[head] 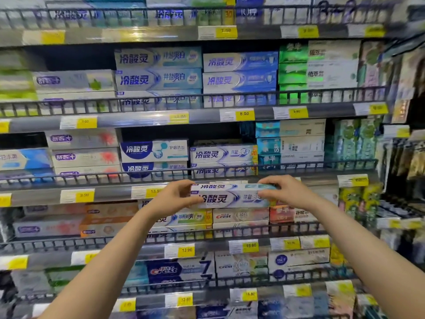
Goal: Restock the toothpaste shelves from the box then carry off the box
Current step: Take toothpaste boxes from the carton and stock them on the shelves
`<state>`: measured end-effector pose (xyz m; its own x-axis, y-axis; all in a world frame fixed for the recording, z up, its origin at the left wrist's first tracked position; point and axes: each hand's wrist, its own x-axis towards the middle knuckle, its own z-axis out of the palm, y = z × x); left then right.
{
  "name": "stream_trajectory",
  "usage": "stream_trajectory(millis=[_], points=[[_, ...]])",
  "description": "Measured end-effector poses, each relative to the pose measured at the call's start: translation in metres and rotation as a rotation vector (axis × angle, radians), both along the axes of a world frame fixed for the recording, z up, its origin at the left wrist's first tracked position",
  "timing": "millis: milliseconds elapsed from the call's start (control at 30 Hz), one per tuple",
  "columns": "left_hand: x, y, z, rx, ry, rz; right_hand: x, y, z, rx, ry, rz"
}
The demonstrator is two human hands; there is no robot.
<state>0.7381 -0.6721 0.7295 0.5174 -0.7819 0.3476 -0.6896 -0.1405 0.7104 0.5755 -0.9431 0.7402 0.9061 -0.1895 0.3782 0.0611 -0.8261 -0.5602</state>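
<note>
A long white and blue toothpaste carton [230,196] hangs level in front of the shelf edge, held at both ends. My left hand [176,196] grips its left end with the thumb on the front face. My right hand [284,189] grips its right end from above. Just behind and above it, matching cartons [224,155] lie stacked on the shelf behind a wire rail [207,171]. The supply box is out of view.
Several shelves of toothpaste cartons fill the view, each fronted by a dark wire rail and yellow price tags [245,115]. A dark gap [179,132] lies above the stacks on the middle shelf. Hanging goods [411,157] crowd the right edge.
</note>
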Motion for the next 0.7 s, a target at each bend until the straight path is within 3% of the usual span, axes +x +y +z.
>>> stream_trajectory(millis=[67,167,233,333,567,633,700], points=[[-0.001,-0.004,0.0,-0.01,0.029,-0.003,-0.002,0.003,-0.003,-0.105,-0.038,-0.105],[0.0,-0.009,-0.004,-0.012,0.051,-0.003,-0.006,0.013,-0.01,-0.559,-0.163,-0.334],[0.002,-0.012,-0.005,-0.007,0.07,-0.008,-0.005,0.026,-0.018,-0.806,-0.333,-0.306],[0.002,-0.017,-0.007,-0.001,0.109,-0.042,0.002,0.045,-0.032,-1.006,-0.467,-0.185],[-0.002,-0.017,-0.014,-0.045,0.057,-0.029,0.007,0.047,-0.041,-0.968,-0.53,-0.113],[0.004,-0.015,-0.016,-0.081,-0.133,0.112,0.011,0.042,-0.034,-0.967,-0.533,-0.14],[0.017,-0.009,-0.018,-0.118,-0.443,0.291,0.015,0.035,-0.022,-0.954,-0.555,-0.157]])
